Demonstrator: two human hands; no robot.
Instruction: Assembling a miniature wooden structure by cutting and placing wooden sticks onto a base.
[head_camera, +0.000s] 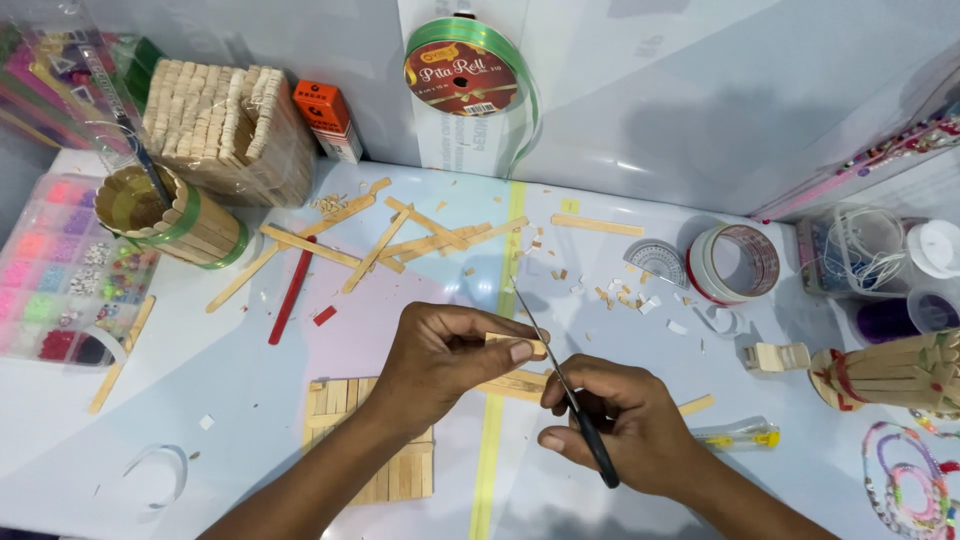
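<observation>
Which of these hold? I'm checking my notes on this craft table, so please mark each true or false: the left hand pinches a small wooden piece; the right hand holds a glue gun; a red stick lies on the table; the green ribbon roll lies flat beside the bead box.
1. The left hand pinches a small wooden piece. True.
2. The right hand holds a glue gun. False: it holds a thin black-handled blade.
3. A red stick lies on the table. True.
4. The green ribbon roll lies flat beside the bead box. False: it stands on edge against the back wall.

You are at a craft table: wooden sticks (425, 235) beyond your hands, bead box (60, 270) far left, tape roll (735, 263) right.
</observation>
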